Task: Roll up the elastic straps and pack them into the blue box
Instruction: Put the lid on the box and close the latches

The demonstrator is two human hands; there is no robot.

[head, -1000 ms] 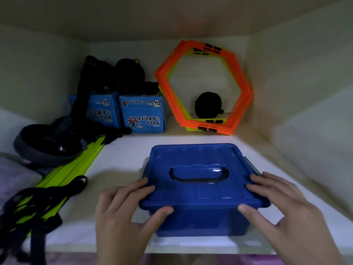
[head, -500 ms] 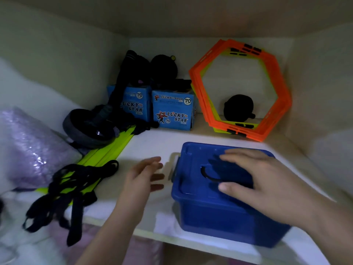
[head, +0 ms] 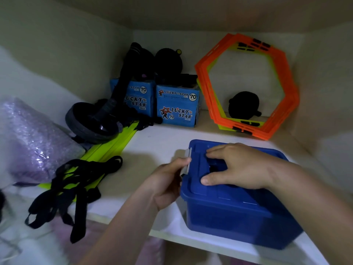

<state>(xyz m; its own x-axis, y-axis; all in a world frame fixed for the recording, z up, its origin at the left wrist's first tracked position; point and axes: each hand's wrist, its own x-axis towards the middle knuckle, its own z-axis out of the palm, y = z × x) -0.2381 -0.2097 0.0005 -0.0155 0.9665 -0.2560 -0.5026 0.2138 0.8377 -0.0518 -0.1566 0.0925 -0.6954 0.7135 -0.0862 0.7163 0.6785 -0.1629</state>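
The blue box (head: 229, 217) stands on the white shelf (head: 158, 142) at the front right with its lid on. My right hand (head: 235, 167) lies on top of the lid, fingers spread over the handle recess. My left hand (head: 168, 178) is at the box's left side, its fingers curled on the grey latch (head: 188, 161). A tangle of black elastic straps (head: 76, 184) lies loose at the shelf's front left, partly hanging over the edge, on top of yellow-green slats (head: 114, 144).
At the back stand two blue Lucky Star boxes (head: 177, 106) with black gear on them, and orange and yellow hexagon rings (head: 246, 87) lean on the wall around a black round thing (head: 243, 105). A black wheel (head: 91, 123) and a purple bag (head: 28, 138) sit left.
The view has swung left. My left hand came back from the shelf to the box's left latch. My right hand settled flatter on the lid.
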